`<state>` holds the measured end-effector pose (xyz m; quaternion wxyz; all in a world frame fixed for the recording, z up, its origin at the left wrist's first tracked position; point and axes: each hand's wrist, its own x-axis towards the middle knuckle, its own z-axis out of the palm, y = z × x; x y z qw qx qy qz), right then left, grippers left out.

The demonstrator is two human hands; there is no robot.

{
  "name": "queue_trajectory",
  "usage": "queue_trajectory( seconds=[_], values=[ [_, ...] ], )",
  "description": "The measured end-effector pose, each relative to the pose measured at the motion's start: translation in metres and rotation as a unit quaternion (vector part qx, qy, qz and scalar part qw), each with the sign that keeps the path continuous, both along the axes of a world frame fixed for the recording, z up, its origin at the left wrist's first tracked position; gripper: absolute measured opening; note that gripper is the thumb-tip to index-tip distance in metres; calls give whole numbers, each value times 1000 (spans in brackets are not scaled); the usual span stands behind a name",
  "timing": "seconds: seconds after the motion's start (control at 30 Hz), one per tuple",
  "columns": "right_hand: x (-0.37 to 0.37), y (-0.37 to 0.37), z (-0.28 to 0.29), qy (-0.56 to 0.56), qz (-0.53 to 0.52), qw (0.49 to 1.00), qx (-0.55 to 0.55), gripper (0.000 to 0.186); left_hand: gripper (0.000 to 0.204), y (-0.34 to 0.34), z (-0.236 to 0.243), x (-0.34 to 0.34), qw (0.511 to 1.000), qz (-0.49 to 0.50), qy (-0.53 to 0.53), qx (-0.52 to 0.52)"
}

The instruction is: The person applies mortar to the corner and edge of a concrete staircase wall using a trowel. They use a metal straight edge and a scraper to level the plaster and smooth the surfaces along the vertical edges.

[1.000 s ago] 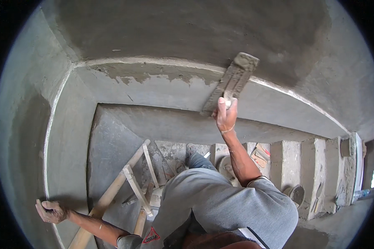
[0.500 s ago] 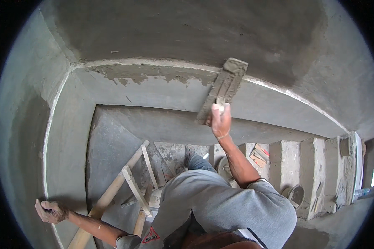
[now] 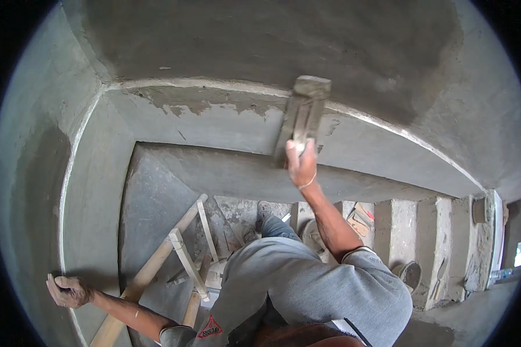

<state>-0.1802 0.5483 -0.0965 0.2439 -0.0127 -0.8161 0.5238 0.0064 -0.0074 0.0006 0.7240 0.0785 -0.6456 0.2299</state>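
My right hand (image 3: pixel 303 165) grips the handle of a long rectangular plastering trowel (image 3: pixel 308 104), its back caked with grey plaster. The trowel lies across the white edge strip (image 3: pixel 382 120) at the top of the band of wall ahead, and is slightly blurred. Ragged wet plaster (image 3: pixel 214 99) shows along the strip to its left. At the lower left, my left hand (image 3: pixel 69 290) rests by the white corner strip of the side wall, holding nothing, its fingers loosely bent and apart. Whether it presses on the wall I cannot tell.
A wooden ladder (image 3: pixel 150 266) leans at my left. Concrete steps (image 3: pixel 403 231) run off to the right, with a bucket (image 3: pixel 410 274) and a small trowel (image 3: pixel 441 276) on them. Another bucket (image 3: pixel 312 234) stands beside my body, partly hidden by my arm.
My right hand has moved left with the trowel, which now stands more upright in the view. A small dark plaster patch shows right of it. My left hand stays at the corner, fingers slightly more spread.
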Motion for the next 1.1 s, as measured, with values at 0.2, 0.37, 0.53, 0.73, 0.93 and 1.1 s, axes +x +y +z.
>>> queue_trajectory(
  seconds=[0.2, 0.37, 0.53, 0.73, 0.93, 1.1],
  values=[
    [26, -19, -37, -33, 80, 980, 177, 35, 17, 4, 3, -2, 1000, 3, 8, 4],
    [15, 3, 9, 11, -45, 990, 131, 32, 18, 4, 4, 0, 1000, -4, -1, 1],
    [38, 50, -8, 49, -166, 984, 49, 31, 18, 5, 4, 0, 1000, 5, -7, 5],
    [49, 36, -21, -19, -19, 947, -320, 22, 18, 5, 4, 2, 1000, 18, -14, 3],
    [-19, -33, -23, -22, 113, 992, -48, 32, 17, 6, 5, -1, 1000, 10, -14, -2],
    [-42, -86, -20, 0, 202, 967, 154, 32, 15, 5, 2, -4, 1000, -6, -16, 2]
  ],
)
